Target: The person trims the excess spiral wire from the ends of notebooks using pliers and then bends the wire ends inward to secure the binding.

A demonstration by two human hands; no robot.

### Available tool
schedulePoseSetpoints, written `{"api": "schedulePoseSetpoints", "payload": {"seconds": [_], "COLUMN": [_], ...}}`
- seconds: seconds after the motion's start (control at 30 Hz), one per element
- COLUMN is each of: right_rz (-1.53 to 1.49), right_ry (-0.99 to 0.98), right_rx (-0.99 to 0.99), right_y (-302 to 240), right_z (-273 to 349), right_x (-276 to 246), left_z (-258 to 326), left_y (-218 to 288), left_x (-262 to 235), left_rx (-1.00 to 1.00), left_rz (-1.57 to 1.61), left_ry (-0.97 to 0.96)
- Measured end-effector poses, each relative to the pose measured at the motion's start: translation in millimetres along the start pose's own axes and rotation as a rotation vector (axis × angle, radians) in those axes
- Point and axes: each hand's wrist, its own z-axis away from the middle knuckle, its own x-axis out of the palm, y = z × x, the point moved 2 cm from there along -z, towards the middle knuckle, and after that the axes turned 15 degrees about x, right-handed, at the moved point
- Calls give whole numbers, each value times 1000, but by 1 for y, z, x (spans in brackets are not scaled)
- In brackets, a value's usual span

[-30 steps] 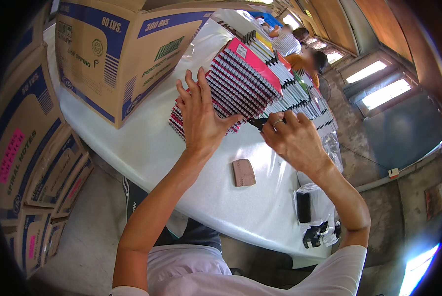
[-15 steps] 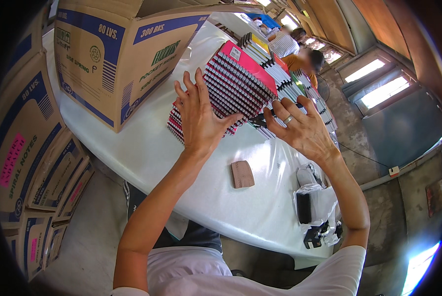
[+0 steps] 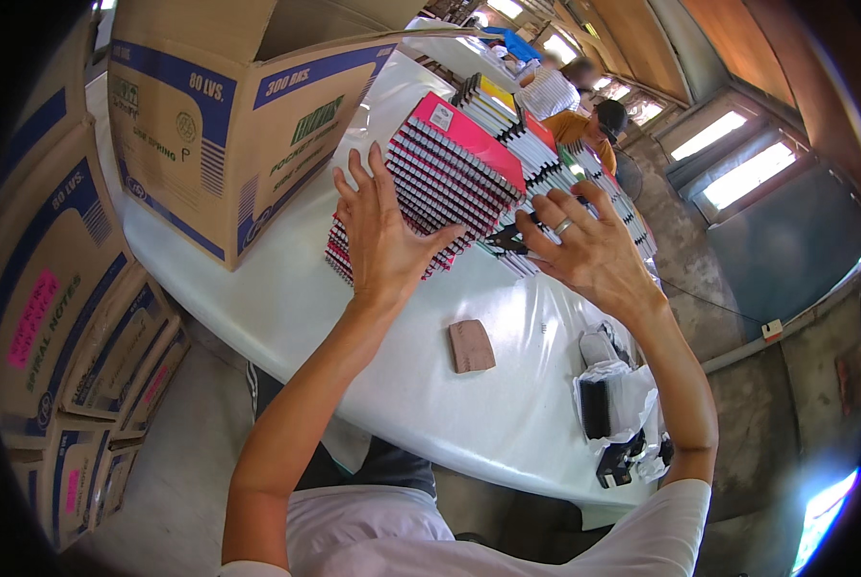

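Observation:
A stack of pink-red spiral notebooks stands on the white-covered table, its rows of wire coils turned toward me. My left hand lies against the stack's left side, fingers spread upward and thumb stretched across the lower coils. At its right edge is my right hand, with a ring on one finger; its fingers are bent but apart, over the neighbouring notebooks. A dark piece shows between the stack and my right fingertips; I cannot make out what it is. Nearer me lies a small brown folded piece.
An open cardboard carton stands left of the stack. More cartons are piled beside the table. Further notebooks with black coils stand behind. White plastic wrapping with black items lies near the right edge. Other people are in the background.
The notebook stack sits slightly farther left and lower in view, as the whole view shifts a little. My right fingers are somewhat more spread; my left hand keeps its place against the coils.

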Motion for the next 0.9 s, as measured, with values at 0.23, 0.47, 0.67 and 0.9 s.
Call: {"api": "schedulePoseSetpoints", "payload": {"seconds": [0.23, 0.47, 0.67, 0.9], "right_rz": [46, 28, 9, 127], "right_ry": [-29, -190, 27, 57], "right_rx": [-17, 224, 10, -84], "right_y": [-7, -23, 11, 13], "right_z": [10, 3, 8, 6], "right_x": [5, -6, 4, 4], "left_z": [-2, -3, -5, -6], "left_y": [2, 2, 9, 8], "left_x": [0, 3, 3, 3], "left_rx": [-37, 35, 17, -2], "left_rz": [15, -18, 21, 36], "left_ry": [-45, 27, 6, -8]}}
